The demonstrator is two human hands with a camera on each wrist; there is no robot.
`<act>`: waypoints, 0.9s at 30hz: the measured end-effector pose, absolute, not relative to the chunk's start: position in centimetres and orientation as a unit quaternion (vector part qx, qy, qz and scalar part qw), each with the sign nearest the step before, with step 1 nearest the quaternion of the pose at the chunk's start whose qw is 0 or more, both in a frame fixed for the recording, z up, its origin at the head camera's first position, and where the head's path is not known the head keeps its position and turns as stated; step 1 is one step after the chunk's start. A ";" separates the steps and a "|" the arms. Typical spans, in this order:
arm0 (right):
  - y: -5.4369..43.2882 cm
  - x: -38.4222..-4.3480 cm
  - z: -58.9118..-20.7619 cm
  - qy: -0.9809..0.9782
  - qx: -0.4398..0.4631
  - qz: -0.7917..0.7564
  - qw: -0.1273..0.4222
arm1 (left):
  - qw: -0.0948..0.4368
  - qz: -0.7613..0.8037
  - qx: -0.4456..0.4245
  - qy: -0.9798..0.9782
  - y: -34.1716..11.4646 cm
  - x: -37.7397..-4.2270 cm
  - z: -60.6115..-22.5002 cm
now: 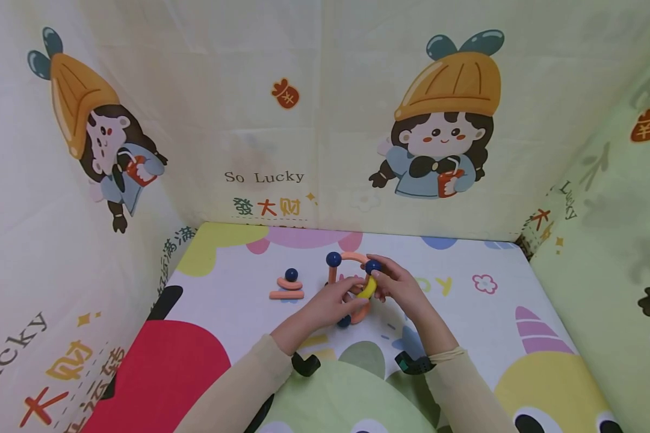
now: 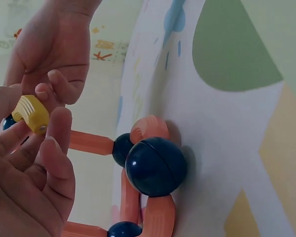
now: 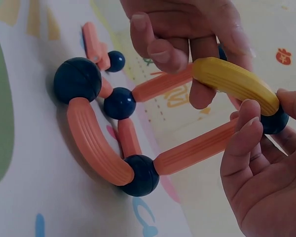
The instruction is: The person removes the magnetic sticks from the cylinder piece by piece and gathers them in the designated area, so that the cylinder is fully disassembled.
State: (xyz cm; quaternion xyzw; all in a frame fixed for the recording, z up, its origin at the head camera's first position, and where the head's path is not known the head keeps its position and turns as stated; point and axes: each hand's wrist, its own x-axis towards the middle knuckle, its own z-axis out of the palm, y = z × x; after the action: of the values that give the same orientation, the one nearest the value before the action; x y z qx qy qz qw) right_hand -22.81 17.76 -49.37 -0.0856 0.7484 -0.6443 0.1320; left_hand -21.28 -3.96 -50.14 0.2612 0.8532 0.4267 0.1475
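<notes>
A yellow curved stick [image 1: 368, 288] is between both hands. My left hand [image 1: 331, 302] pinches its nearer end with thumb and fingers. My right hand [image 1: 403, 290] holds the dark blue ball [image 3: 276, 123] at the stick's other end, its thumb pressed where they meet. That ball tops an upright coral stick [image 3: 197, 148] of a frame standing on the table. The frame's base has a curved coral stick [image 3: 93, 140], a larger blue ball [image 3: 77, 80] and smaller ones. Another blue ball [image 1: 333, 259] crowns a second upright, with an arched coral stick [image 1: 353, 256] along the top.
Left of the frame lie a loose blue ball [image 1: 290, 275], a curved coral stick [image 1: 289, 285] and a straight coral stick [image 1: 286, 295]. The table [image 1: 466, 325] wears a cartoon-printed cover. Printed cloth [image 1: 346, 120] hangs behind and on both sides.
</notes>
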 end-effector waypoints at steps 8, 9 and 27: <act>17.8 -22.9 -49.3 0.744 -0.080 -0.647 0.145 | 0.128 0.430 0.270 0.852 -3.6 -21.4 -50.4; 17.8 -22.9 -49.2 0.744 -0.079 -0.647 0.146 | 0.127 0.429 0.269 0.853 -3.6 -21.4 -50.5; 17.7 -22.6 -48.5 0.740 -0.076 -0.653 0.141 | 0.147 0.379 0.270 0.873 -4.0 -21.2 -50.7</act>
State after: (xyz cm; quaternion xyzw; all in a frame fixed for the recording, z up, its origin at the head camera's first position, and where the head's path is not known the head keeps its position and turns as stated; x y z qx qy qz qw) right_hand -22.62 17.73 -48.55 -0.0758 0.7403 -0.6530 0.1407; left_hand -21.24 -4.00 -50.66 0.2702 0.8729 0.3787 0.1469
